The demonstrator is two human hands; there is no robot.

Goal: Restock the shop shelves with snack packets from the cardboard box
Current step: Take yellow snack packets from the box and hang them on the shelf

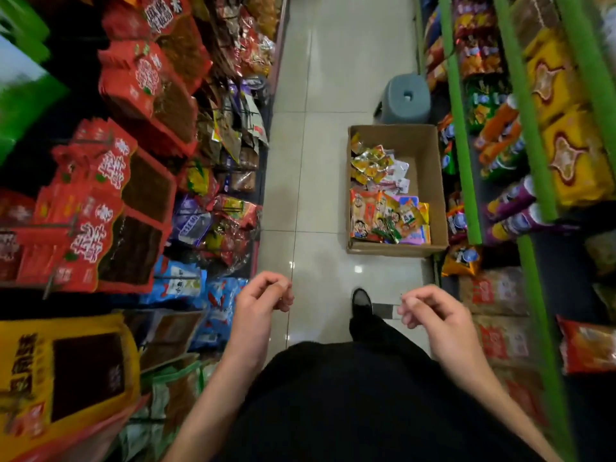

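The person stands in a narrow shop aisle and looks down at the pale tiled floor (333,95). The left hand (263,301) and the right hand (433,311) are both in front of the body, above the floor. The fingers of each hand are loosely curled, and they hold nothing.

The open brown cardboard box (426,155) sits on the floor ahead, on the right side of the aisle, just beside the green-edged shelves on the right (463,161). Inside the box, a heap of small yellow snack packets (370,161) lies in the far part, and a group of bigger orange and purple snack packets (386,218) lies in the near part. The right part of the box bottom is bare cardboard.

A grey plastic stool (405,98) stands just behind the box. The shelves on the left (200,195) are full of red, blue and yellow snack bags. One black shoe (361,300) of the person is on the floor between the hands and the box.
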